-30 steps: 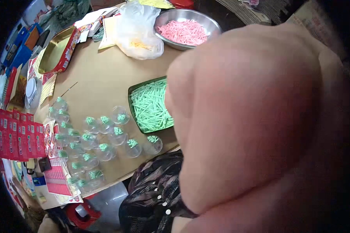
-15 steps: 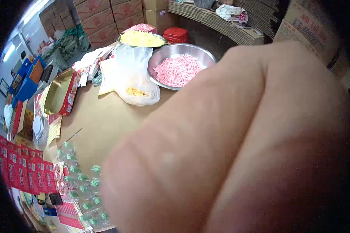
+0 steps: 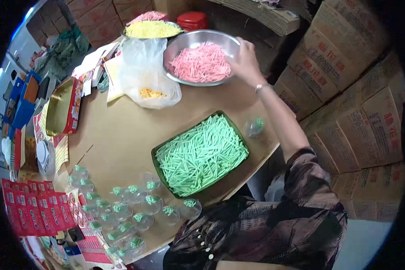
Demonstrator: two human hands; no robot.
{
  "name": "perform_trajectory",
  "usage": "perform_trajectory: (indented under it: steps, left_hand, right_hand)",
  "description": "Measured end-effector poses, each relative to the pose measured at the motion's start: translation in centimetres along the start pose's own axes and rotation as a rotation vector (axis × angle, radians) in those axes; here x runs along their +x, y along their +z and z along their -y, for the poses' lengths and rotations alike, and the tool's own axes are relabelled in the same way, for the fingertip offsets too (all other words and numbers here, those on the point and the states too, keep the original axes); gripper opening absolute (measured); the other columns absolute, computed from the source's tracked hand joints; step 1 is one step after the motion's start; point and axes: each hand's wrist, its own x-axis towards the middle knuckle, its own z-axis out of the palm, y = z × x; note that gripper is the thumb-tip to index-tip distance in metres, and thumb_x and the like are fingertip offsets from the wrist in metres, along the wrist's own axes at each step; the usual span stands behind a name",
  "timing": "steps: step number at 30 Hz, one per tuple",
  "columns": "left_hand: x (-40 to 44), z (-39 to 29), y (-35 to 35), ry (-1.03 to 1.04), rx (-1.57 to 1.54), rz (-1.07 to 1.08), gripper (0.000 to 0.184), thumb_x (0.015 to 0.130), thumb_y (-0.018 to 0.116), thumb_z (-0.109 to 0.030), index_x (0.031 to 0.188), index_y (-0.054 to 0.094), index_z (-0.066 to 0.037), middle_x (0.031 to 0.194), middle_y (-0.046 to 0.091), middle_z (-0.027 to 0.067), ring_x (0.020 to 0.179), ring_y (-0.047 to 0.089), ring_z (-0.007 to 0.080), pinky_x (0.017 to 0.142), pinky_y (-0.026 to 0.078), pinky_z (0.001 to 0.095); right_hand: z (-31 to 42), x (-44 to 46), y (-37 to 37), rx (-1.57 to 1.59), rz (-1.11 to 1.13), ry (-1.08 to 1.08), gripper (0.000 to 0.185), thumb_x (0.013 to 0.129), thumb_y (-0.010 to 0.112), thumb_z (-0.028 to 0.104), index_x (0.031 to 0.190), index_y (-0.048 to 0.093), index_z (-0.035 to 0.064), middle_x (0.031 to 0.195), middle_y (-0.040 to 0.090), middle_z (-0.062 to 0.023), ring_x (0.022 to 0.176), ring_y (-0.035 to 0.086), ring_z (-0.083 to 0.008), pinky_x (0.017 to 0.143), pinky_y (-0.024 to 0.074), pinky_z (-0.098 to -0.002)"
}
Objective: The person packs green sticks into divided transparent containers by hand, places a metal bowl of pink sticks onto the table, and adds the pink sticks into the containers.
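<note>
On the table, the tray of green sticks now shows whole; a moment ago, blurred skin was covering it. Beyond it is the metal bowl with pink sticks. My right hand is now at its rim, half open, fingers bent; whether it grips, I cannot tell. So I am reaching to pink, not green. My left hand is not visible. One small cup stands alone beside the tray.
</note>
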Motion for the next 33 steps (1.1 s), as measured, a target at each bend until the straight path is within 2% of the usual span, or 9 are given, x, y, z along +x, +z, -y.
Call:
perform_trajectory:
  steps: [3, 5, 7, 15, 18, 20, 23, 26, 33]
  left_hand:
    - [-0.9, -1.3, -1.5, -0.040, -0.004, 0.095, 0.060, 0.085, 0.059, -0.045, 0.131, 0.043, -0.009, 0.132, 0.046, 0.0199, 0.115, 0.051, 0.0330, 0.100, 0.042, 0.0434]
    - [-1.4, -2.1, -2.1, -0.054, 0.007, 0.124, 0.061, 0.084, 0.060, -0.046, 0.130, 0.043, -0.010, 0.132, 0.046, 0.0201, 0.115, 0.051, 0.0332, 0.100, 0.042, 0.0436]
    - [-1.5, -3.2, -2.9, -0.063, 0.031, 0.147, 0.063, 0.083, 0.062, -0.047, 0.130, 0.043, -0.010, 0.132, 0.046, 0.0202, 0.115, 0.051, 0.0335, 0.101, 0.042, 0.0438]
    - [-2.1, -8.4, -5.1, -0.125, 0.073, 0.252, 0.068, 0.079, 0.067, -0.050, 0.129, 0.042, -0.012, 0.133, 0.045, 0.0208, 0.114, 0.052, 0.0344, 0.101, 0.042, 0.0446]
    - [-10.0, -7.4, -5.3, -0.340, 0.302, 0.513, 0.060, 0.078, 0.066, -0.036, 0.127, 0.046, -0.008, 0.138, 0.042, 0.0195, 0.125, 0.042, 0.0348, 0.104, 0.035, 0.0469]
    - [-15.3, -7.9, -6.7, -0.308, 0.425, 0.512, 0.058, 0.078, 0.069, -0.035, 0.122, 0.048, -0.004, 0.138, 0.042, 0.0225, 0.120, 0.045, 0.0370, 0.102, 0.035, 0.0488]
    - [-22.2, -9.8, -8.8, -0.260, 0.597, 0.498, 0.064, 0.078, 0.071, -0.044, 0.125, 0.043, -0.009, 0.137, 0.042, 0.0221, 0.124, 0.042, 0.0376, 0.107, 0.030, 0.0514]
    - [-26.5, -10.7, -8.4, -0.224, 0.657, 0.524, 0.071, 0.075, 0.073, -0.050, 0.127, 0.042, -0.013, 0.139, 0.040, 0.0208, 0.127, 0.038, 0.0372, 0.110, 0.025, 0.0518]
    - [-26.5, -9.0, -2.4, -0.163, 0.644, 0.359, 0.070, 0.076, 0.072, -0.051, 0.127, 0.044, -0.013, 0.140, 0.040, 0.0204, 0.128, 0.037, 0.0361, 0.111, 0.015, 0.0545]
  right_hand:
    - [-10.5, 0.9, 5.8, 0.160, 0.268, 0.814, 0.064, 0.077, 0.072, 0.034, 0.121, 0.048, -0.0054, 0.106, 0.058, -0.0225, 0.097, 0.060, -0.0313, 0.083, 0.0528, -0.0414]
    - [-11.8, 0.0, 5.6, 0.803, 0.450, 1.005, 0.047, 0.078, 0.070, 0.026, 0.110, 0.053, -0.0040, 0.098, 0.062, -0.0191, 0.089, 0.063, -0.0284, 0.074, 0.0573, -0.0386]
    - [-12.3, 0.1, 7.3, 1.090, 0.374, 1.127, 0.032, 0.080, 0.064, 0.016, 0.104, 0.056, -0.0033, 0.099, 0.063, -0.0170, 0.085, 0.064, -0.0280, 0.070, 0.0599, -0.0388]
    - [-12.4, -0.2, 4.6, 1.267, 0.487, 1.137, 0.016, 0.078, 0.053, -0.003, 0.093, 0.053, -0.0076, 0.096, 0.061, -0.0226, 0.081, 0.063, -0.0345, 0.074, 0.0611, -0.0452]
    - [-10.2, -1.5, 0.9, 1.276, 0.360, 1.182, 0.008, 0.077, 0.054, -0.005, 0.085, 0.053, -0.0063, 0.091, 0.061, -0.0206, 0.078, 0.062, -0.0331, 0.076, 0.0609, -0.0473]
    - [-10.9, -2.2, -2.0, 1.233, 0.307, 1.152, 0.002, 0.078, 0.055, -0.003, 0.081, 0.056, -0.0035, 0.086, 0.063, -0.0160, 0.076, 0.062, -0.0276, 0.076, 0.0605, -0.0447]
    - [-13.0, -2.9, -7.2, 1.132, 0.461, 1.022, 0.004, 0.082, 0.057, 0.000, 0.080, 0.059, 0.0020, 0.084, 0.064, -0.0072, 0.074, 0.060, -0.0179, 0.075, 0.0571, -0.0336]
    - [-12.1, -5.2, -11.5, 1.112, 0.283, 0.961, 0.007, 0.081, 0.057, 0.003, 0.076, 0.060, 0.0059, 0.079, 0.061, -0.0032, 0.070, 0.057, -0.0138, 0.065, 0.0543, -0.0253]
    - [-5.4, -9.9, -16.3, 1.135, 0.352, 0.915, 0.013, 0.086, 0.055, 0.003, 0.075, 0.058, 0.0093, 0.075, 0.058, 0.0029, 0.063, 0.053, -0.0065, 0.057, 0.0449, -0.0165]
